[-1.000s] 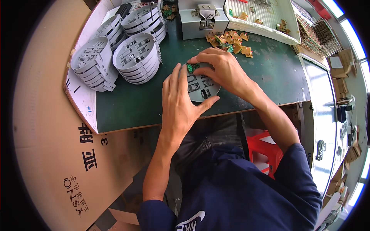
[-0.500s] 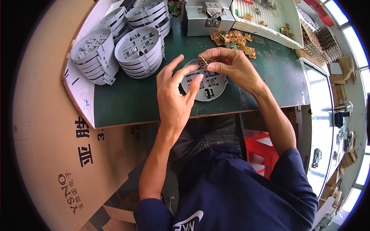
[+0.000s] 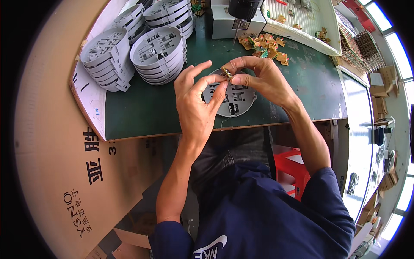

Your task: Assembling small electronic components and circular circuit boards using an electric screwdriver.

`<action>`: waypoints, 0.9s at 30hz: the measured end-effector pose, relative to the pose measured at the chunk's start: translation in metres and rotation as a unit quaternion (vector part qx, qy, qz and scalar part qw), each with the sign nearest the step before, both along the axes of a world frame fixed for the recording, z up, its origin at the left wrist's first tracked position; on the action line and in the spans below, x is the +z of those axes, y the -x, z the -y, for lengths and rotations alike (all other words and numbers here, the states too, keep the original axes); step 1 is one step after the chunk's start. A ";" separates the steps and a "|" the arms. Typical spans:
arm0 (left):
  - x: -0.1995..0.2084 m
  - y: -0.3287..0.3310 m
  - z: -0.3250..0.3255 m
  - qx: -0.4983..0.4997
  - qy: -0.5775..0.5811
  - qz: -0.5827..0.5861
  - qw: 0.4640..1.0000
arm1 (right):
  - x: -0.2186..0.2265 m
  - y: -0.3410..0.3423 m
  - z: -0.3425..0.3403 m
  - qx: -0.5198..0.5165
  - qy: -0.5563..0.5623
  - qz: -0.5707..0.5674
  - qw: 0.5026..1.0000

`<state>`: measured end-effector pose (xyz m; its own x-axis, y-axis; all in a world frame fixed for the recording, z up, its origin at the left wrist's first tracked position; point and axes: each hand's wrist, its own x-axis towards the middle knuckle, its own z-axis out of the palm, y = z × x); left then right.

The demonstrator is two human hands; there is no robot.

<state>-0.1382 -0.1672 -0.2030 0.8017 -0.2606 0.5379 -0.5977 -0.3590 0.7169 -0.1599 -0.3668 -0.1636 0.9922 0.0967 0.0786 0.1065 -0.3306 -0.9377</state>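
Note:
A small tan circuit board (image 3: 226, 72) is held up over a round grey plastic housing (image 3: 246, 96). My right hand (image 3: 265, 80) pinches the board between thumb and forefinger. From the other side, my left hand (image 3: 196, 97) closes its thumb and forefinger on the board's lower end, while its other fingers stretch away. The housing lies flat on the green bench, its moulded inner side facing up. Both hands cover its far left part, and none of my fingers visibly grips it.
Stacks of grey housings (image 3: 157, 56) stand at the left. Beyond my hands lie a heap of small circuit boards (image 3: 267, 45) and a grey box-shaped device (image 3: 220, 26). A black electric screwdriver (image 3: 243, 11) hangs before that device. A white tray (image 3: 297, 32) sits far right.
My left thumb and forefinger have come together on the circuit board, which has tilted in my right fingers. The black screwdriver has come into view at the top.

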 end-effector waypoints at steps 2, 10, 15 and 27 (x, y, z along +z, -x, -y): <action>0.001 0.001 0.001 0.002 -0.002 -0.001 1.000 | 0.001 0.000 0.001 0.005 0.001 -0.004 1.000; -0.001 0.004 -0.005 -0.031 0.024 -0.029 0.999 | 0.001 -0.001 0.000 -0.058 0.074 0.012 0.996; -0.006 0.013 -0.007 -0.043 -0.083 0.022 0.995 | -0.001 -0.001 -0.002 -0.054 0.215 0.105 0.969; -0.004 0.016 -0.005 -0.020 -0.133 0.067 0.989 | -0.008 0.002 -0.009 -0.045 0.314 0.207 0.925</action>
<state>-0.1540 -0.1626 -0.2071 0.7138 -0.4367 0.5476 -0.6987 -0.4982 0.5135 -0.1624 -0.3583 -0.1717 0.8959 0.1705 0.4103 0.3590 -0.8218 -0.4424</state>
